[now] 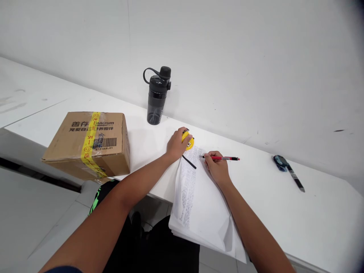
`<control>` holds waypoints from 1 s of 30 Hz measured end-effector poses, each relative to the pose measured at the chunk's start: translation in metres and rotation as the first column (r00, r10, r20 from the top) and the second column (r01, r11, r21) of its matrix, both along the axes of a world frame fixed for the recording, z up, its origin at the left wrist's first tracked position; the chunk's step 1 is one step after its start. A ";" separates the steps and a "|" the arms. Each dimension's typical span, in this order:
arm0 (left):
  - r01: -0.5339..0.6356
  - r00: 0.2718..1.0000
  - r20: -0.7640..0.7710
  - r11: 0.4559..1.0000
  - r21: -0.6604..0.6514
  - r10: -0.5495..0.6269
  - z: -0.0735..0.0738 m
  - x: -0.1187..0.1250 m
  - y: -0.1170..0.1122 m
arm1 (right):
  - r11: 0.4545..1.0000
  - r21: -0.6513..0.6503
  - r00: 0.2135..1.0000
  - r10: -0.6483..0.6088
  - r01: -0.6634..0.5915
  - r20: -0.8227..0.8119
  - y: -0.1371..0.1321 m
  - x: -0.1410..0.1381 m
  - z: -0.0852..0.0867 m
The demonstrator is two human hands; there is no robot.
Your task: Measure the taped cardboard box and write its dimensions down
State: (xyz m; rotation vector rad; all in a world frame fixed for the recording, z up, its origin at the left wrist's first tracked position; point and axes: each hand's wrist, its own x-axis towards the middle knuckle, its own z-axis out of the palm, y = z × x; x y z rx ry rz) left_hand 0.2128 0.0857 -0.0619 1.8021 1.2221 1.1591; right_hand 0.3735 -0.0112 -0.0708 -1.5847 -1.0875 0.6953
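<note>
My left hand (176, 145) is closed around a yellow tape measure (188, 141) at the top left corner of the paper. A black strap (189, 162) trails from the tape measure across the sheet. Pinched in my right hand (217, 167) is a red and black pen (224, 158), its tip over the upper part of the page. Several sheets of white paper (212, 212) lie under both hands and hang over the table's front edge. Dense rows of handwriting run down the left side of the top sheet.
A taped cardboard box (68, 142) stands on the white table (261, 201) at left. Behind my hands, a dark shaker bottle (157, 96) stands upright near the wall (227, 76). A dark blue object (280, 162) and a black marker-like stick (296, 179) lie at right.
</note>
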 end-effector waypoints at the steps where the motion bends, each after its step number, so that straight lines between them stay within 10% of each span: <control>1: 0.002 1.000 -0.009 1.000 0.003 -0.002 0.001 0.000 0.000 | 1.000 -0.003 1.000 0.000 0.000 -0.001 0.000 -0.001 0.000; 11: 0.030 0.997 -0.070 0.999 0.031 -0.028 -0.001 -0.004 -0.002 | 0.976 0.216 0.809 -0.112 -0.018 0.577 -0.005 0.016 -0.005; 30: 0.039 0.993 -0.111 0.999 0.034 -0.035 0.001 -0.005 -0.001 | 0.968 0.236 0.727 -0.222 0.086 0.649 -0.002 0.031 -0.011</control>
